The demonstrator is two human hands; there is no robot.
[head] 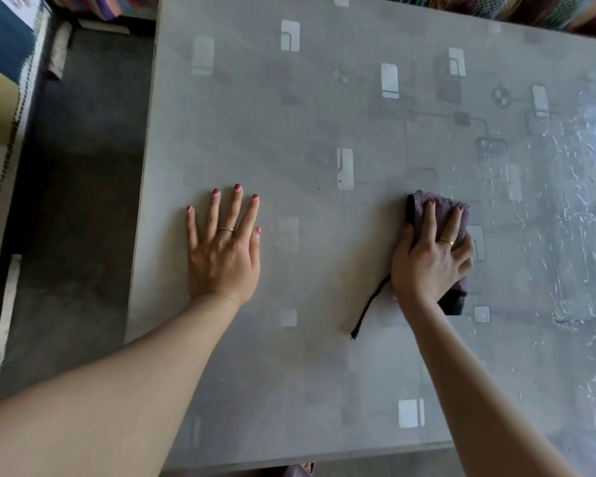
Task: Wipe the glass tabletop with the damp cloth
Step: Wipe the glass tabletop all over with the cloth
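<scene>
- My left hand (222,251): a thin silver ring, pink-red polish on every nail.
- My right hand (430,259): a gold ring, same polish.
- Both my forearms are bare, no sleeves.

The surface (324,115) is pale grey, printed with scattered white rounded rectangles and fainter dark grey ones. The cloth (437,215) is dusky purple with a black edge and a black cord. Both hands — left hand (222,249), right hand (429,259) — have pinkish-red nails. The floor (80,166) at left is dark grey.
</scene>
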